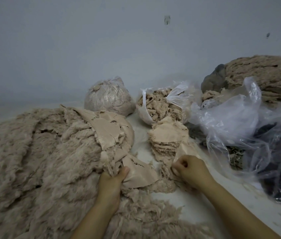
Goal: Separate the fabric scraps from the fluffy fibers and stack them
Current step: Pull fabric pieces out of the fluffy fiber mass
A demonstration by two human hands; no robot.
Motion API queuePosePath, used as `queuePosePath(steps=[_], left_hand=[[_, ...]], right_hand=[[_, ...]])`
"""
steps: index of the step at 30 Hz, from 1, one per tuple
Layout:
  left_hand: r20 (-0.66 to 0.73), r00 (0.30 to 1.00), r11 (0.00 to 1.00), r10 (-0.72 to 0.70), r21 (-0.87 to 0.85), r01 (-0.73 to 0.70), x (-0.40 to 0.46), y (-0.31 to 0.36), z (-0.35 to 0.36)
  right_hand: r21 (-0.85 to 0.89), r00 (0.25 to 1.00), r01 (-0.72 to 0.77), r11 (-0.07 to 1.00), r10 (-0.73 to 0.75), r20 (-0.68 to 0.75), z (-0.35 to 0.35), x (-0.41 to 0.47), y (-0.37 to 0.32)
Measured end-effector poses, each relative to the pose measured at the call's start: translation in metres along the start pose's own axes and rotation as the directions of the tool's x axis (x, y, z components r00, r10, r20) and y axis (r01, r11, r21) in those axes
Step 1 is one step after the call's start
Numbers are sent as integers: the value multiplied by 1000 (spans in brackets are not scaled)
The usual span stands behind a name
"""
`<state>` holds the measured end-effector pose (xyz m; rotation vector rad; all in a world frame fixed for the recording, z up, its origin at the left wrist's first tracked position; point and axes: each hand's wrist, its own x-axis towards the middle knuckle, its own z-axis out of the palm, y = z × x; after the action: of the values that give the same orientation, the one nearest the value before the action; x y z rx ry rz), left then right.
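Nearest, the left hand point(114, 176) grips a smooth fabric scrap point(139, 173) at the edge of the fluffy fibers point(38, 152), thumb pressed on it, while the right hand point(190, 167), fingers curled, pinches another scrap's corner. Both look light, limp and likely to shed; best held by the smooth backing. Beyond, the stack point(168, 138) sits on the table point(139, 135).

Both bare forearms reach forward from the lower edge, converging slightly. The left hand point(114, 178) curls its fingers into a grip, thumb pointing up along the inner side, wrist straight. The right hand point(190, 167) is balled into a fist, knuckles up, its curled fingers turned toward the left grip, apart from it.
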<state>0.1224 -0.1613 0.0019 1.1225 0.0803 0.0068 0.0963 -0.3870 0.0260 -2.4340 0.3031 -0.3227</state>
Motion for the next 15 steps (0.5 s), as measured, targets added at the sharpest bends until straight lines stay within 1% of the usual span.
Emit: queuePosePath(steps=[2, 4, 5, 6, 7, 8, 9, 10, 11, 12, 13, 14, 15], left_hand=[[13, 1000, 1000, -9, 1, 8, -1, -1, 0], [45, 999, 999, -29, -28, 30, -1, -1, 1], [58, 997, 998, -40, -55, 44, -1, 0, 1], [76, 996, 994, -57, -90, 63, -2, 2, 2], [102, 991, 987, -81, -134, 94, -3, 4, 3], [140, 985, 975, -104, -179, 129, -3, 6, 4], [186, 975, 963, -118, -219, 158, -4, 9, 4], [226, 967, 956, -121, -237, 175, -4, 10, 4], [252, 960, 954, -123, -237, 184, -4, 12, 4], [269, 955, 958, -126, -216, 188, -5, 12, 4], [280, 950, 964, -138, -182, 194, -6, 12, 4], [289, 944, 970, -159, -132, 204, -7, 11, 4], [297, 935, 971, -194, -76, 226, -10, 10, 4]], right_hand=[[98, 998, 27, 995, -21, -62, -2, 3, -8], [115, 995, 62, 991, -52, -88, -2, 2, -18], [96, 995, 72, 993, -64, -80, -1, 0, -25], [120, 997, 69, 990, -64, -49, 2, -2, -31], [226, 999, 23, 974, -31, 31, 6, -5, -36], [381, 983, -99, 919, 31, 181, 10, -9, -42], [470, 921, -272, 839, 86, 381, 14, -15, -50], [478, 822, -416, 773, 95, 561, 19, -22, -57], [461, 737, -494, 737, 74, 672, 25, -28, -62], [477, 700, -538, 695, 52, 713, 31, -30, -66], [545, 715, -559, 625, 29, 699, 37, -32, -70], [657, 766, -556, 510, 5, 643, 42, -30, -73], [763, 821, -533, 366, 6, 570, 46, -29, -76]])
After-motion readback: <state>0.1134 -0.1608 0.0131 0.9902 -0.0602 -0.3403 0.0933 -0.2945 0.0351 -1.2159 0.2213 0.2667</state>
